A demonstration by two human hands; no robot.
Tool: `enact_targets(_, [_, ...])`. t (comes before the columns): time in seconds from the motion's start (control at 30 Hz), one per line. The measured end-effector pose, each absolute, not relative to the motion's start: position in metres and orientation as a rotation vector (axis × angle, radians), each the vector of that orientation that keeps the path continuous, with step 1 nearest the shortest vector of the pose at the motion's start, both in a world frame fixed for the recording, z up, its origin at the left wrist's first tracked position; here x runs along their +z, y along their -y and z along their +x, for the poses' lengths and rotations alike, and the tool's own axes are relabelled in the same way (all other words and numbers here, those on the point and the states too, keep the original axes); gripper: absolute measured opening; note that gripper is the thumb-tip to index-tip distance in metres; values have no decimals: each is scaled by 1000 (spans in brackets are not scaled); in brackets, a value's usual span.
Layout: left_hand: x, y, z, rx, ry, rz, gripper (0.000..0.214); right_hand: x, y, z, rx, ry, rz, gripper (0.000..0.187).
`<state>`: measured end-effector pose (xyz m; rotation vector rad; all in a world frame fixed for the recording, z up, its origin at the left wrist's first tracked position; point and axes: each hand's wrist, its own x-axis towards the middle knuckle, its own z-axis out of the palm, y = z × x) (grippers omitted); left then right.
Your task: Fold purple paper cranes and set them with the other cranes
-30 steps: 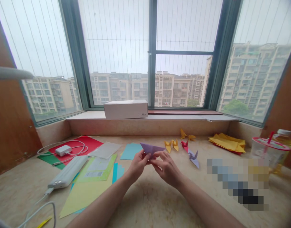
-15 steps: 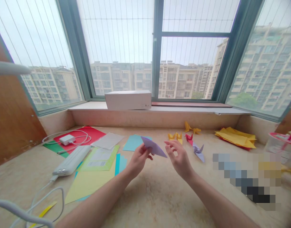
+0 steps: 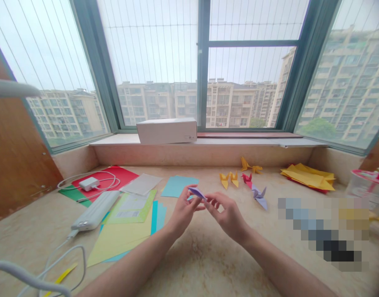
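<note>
Charger (image 3: 89,184) laid on red sheet (image 3: 123,175), cable looped around. Power bank (image 3: 96,209) set beside yellow sheet (image 3: 124,239), whose lower edge is partly covered by left forearm (image 3: 140,260). Blue paper (image 3: 176,185) partly hidden by left hand (image 3: 186,208). Purple paper (image 3: 196,192) held folded above tabletop (image 3: 201,264), gripped by left fingers; right end pinched by right hand (image 3: 226,211), fingers narrow. Yellow cranes (image 3: 234,180), red crane (image 3: 247,179), purple crane (image 3: 260,197) placed beyond. Yellow sheets (image 3: 309,176) stacked farther right; nearer item (image 3: 319,235) pixelated. Cup (image 3: 362,192) cut off at view's edge.

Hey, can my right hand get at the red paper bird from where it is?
Probably yes: nothing visible stands between the right hand and the red paper bird, which sits farther back and to the right, though that hand is at the folded purple paper.
</note>
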<state>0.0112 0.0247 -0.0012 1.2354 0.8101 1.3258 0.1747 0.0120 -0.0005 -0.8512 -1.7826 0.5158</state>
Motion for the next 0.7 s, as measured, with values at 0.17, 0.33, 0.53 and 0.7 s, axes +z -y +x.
enact_targets(0.17, [-1, -23, 14, 1305, -758, 1235, 58, -4, -15, 175, 646, 1768, -872, 29])
enact_targets(0.33, [2, -17, 14, 1214, -666, 1281, 55, -1, -17, 180, 863, 1734, -878, 36])
enact_targets(0.53, [2, -15, 11, 1117, -588, 1300, 60, -2, -22, 186, 1022, 1737, -910, 45])
enact_targets(0.7, [-1, -19, 10, 1152, -612, 1321, 61, 4, -17, 186, 1026, 1738, -887, 39])
